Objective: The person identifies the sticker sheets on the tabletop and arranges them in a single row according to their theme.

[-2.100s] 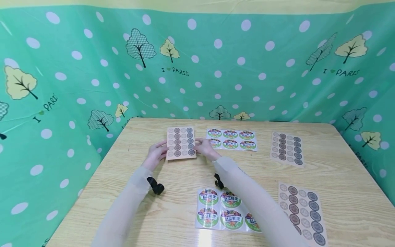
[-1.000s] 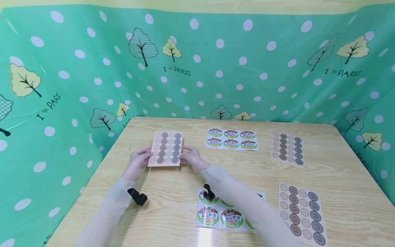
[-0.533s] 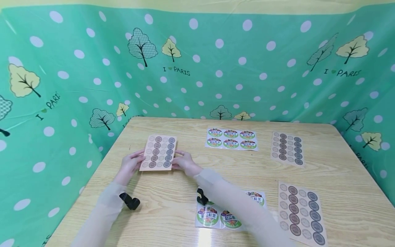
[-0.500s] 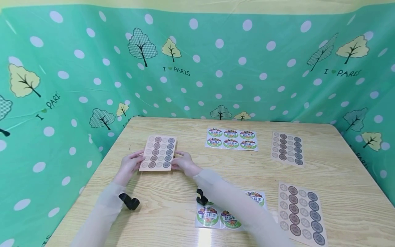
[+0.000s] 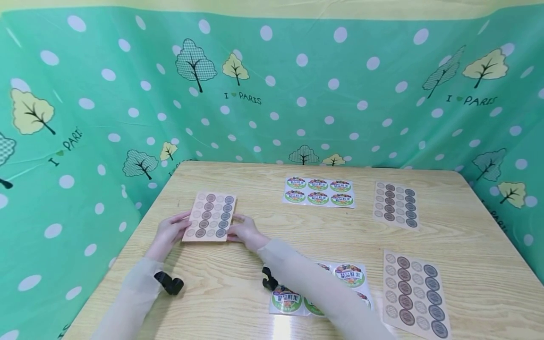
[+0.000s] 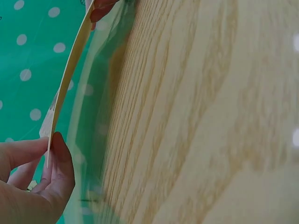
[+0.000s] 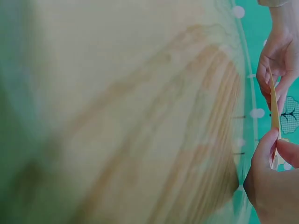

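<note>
Between both hands is a tan sticker sheet (image 5: 210, 216) with columns of round stickers, pale, brown and grey. My left hand (image 5: 169, 232) pinches its left edge; in the left wrist view the thumb and fingers (image 6: 60, 161) squeeze the paper from both faces. On the opposite edge my right hand (image 5: 246, 232) pinches it too, and the right wrist view has that hand (image 7: 273, 177) with the sheet (image 7: 274, 107) seen edge-on, slightly bowed. The sheet is held up off the table, how high I cannot tell.
A sheet of fruit labels (image 5: 318, 191) lies at the back middle of the wooden table (image 5: 229, 293). Another fruit label sheet (image 5: 285, 302) is partly under my right forearm. Two more tan sticker sheets (image 5: 396, 205) lie on the right side, one behind the other.
Both hands have carried the tan sticker sheet leftward and nearer to me, from beside the back fruit labels to the left part of the table. The other sheets have stayed put.
</note>
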Motion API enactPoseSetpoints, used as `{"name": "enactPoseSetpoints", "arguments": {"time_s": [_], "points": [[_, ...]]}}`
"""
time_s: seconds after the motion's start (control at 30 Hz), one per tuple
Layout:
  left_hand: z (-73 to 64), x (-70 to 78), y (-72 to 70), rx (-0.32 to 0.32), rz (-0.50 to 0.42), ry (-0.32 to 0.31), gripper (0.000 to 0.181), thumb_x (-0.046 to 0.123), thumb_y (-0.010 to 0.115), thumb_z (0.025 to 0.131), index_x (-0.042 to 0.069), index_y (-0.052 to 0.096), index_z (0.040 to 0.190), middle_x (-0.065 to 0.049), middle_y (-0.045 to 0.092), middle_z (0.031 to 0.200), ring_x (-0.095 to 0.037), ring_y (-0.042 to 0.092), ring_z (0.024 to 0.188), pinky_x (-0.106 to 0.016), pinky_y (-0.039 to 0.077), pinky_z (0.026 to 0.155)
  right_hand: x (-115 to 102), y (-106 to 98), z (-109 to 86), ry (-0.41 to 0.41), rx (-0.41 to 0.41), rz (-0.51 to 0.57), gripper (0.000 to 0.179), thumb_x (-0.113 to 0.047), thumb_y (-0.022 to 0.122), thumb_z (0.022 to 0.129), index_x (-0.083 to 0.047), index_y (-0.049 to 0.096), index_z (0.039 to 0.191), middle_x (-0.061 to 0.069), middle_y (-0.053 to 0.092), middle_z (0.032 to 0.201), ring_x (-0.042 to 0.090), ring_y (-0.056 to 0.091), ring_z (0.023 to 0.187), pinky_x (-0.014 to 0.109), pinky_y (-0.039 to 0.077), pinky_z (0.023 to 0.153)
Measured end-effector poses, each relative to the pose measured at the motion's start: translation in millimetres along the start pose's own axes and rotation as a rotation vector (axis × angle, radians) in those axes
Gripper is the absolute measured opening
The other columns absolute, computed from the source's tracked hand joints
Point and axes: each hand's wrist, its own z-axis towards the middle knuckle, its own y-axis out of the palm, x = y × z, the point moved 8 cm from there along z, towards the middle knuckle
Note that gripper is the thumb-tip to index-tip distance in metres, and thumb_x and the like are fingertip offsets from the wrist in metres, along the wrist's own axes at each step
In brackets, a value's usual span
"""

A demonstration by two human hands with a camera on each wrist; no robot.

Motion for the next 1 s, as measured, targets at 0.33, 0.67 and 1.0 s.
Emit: {"name": "enactPoseSetpoints", "arguments": {"time_s": [0.33, 0.67, 1.0], "points": [[-1.4, -6.9, -17.2, 0.003, 0.076, -0.016, 0.052, 0.004, 0.052, 0.087, -0.004, 0.030, 0.134, 0.011, 0.058, 0.091, 0.002, 0.057, 0.077, -0.015, 0.049, 0.069, 10, 18, 1.2, -0.008, -0.023, 0.042, 0.062, 0.018, 0.054, 0.073, 0.003, 0.036, 0.130, 0.020, 0.061, 0.091, 0.023, 0.062, 0.072, 0.029, 0.054, 0.068], [-0.3, -7.5, -26.8, 0.010, 0.128, -0.010, 0.052, 0.003, 0.051, 0.087, -0.005, 0.030, 0.133, 0.011, 0.056, 0.094, 0.003, 0.056, 0.076, -0.015, 0.049, 0.068, 14, 27, 2.0, 0.000, 0.002, 0.042, 0.060, 0.016, 0.055, 0.074, 0.001, 0.039, 0.129, 0.018, 0.062, 0.087, 0.025, 0.063, 0.074, 0.027, 0.054, 0.065], [0.4, -5.4, -32.0, 0.050, 0.231, -0.007, 0.050, 0.002, 0.050, 0.086, -0.005, 0.032, 0.132, 0.001, 0.055, 0.103, 0.004, 0.053, 0.073, -0.014, 0.048, 0.064, 17, 31, 5.2, -0.007, 0.012, 0.030, 0.059, 0.016, 0.055, 0.074, 0.001, 0.040, 0.129, 0.018, 0.062, 0.090, 0.028, 0.063, 0.079, 0.027, 0.054, 0.066]]}}
